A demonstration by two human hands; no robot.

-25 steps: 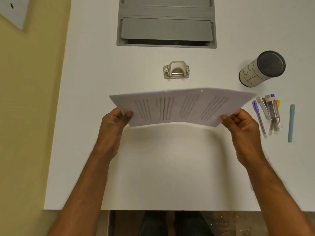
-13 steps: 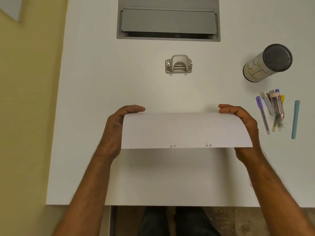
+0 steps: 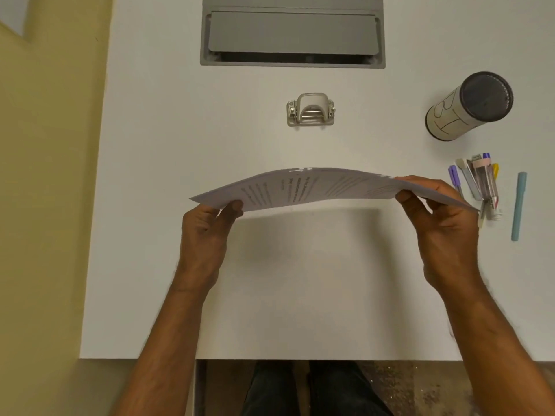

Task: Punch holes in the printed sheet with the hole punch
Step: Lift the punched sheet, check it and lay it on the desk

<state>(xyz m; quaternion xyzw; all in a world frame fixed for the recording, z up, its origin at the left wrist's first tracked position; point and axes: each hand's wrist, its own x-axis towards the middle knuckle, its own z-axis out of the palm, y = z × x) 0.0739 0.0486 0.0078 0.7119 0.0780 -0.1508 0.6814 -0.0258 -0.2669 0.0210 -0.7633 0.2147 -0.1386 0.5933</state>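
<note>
I hold the printed sheet [image 3: 315,187] in the air above the white table [image 3: 168,175], nearly flat and bowed upward in the middle, with its lines of text facing up. My left hand [image 3: 207,232] pinches its left end and my right hand [image 3: 441,226] pinches its right end. The metal hole punch [image 3: 311,110] stands alone on the table beyond the sheet, well apart from both hands. Punched holes are not visible from this angle.
A grey cable hatch [image 3: 292,34] is set into the table at the back. A cylindrical pen holder [image 3: 468,105] lies on its side at the right, with several pens [image 3: 480,184] and a teal pen [image 3: 519,205] below it. The table's front edge is close to me.
Half a second ago the sheet showed its blank back with punched holes near the lower edge. It has been turned over, so the printed side faces up again.
</note>
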